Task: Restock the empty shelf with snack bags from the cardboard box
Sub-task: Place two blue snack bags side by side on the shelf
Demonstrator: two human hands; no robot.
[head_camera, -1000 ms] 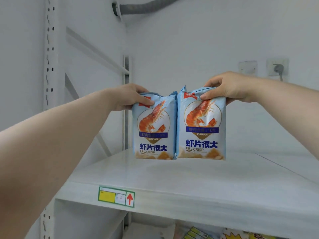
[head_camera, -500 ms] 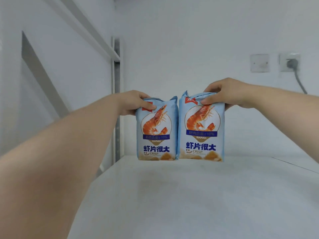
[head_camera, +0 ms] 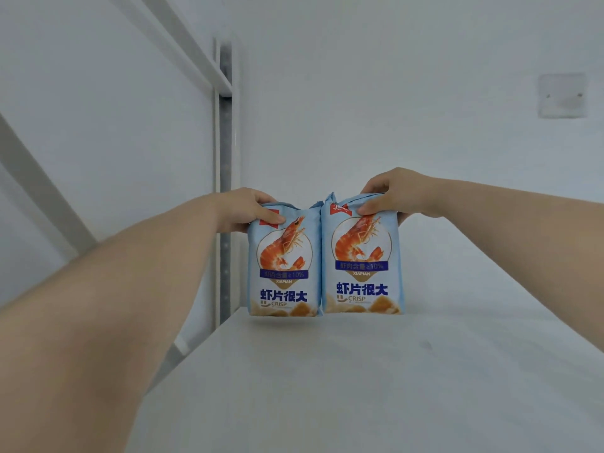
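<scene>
Two snack bags stand side by side at the back left of the white shelf [head_camera: 376, 380], one in each of the person's hands. The left hand [head_camera: 243, 209] grips the top edge of the left bag [head_camera: 283, 266], thumb pressed on the front and the other fingers curled over behind. The right hand [head_camera: 390, 192] pinches the top of the right bag [head_camera: 362, 263] the same way. Both bags are pale blue, each printed with one orange prawn and dark blue lettering, and both are upright with their inner edges touching. Their bottoms sit at the shelf surface; I cannot tell whether they rest on it or hang just above. Behind the left bag rises one grey slotted upright [head_camera: 225, 191] of the rack. On the wall to the right there is one blank switch plate [head_camera: 562, 95], blurred.
</scene>
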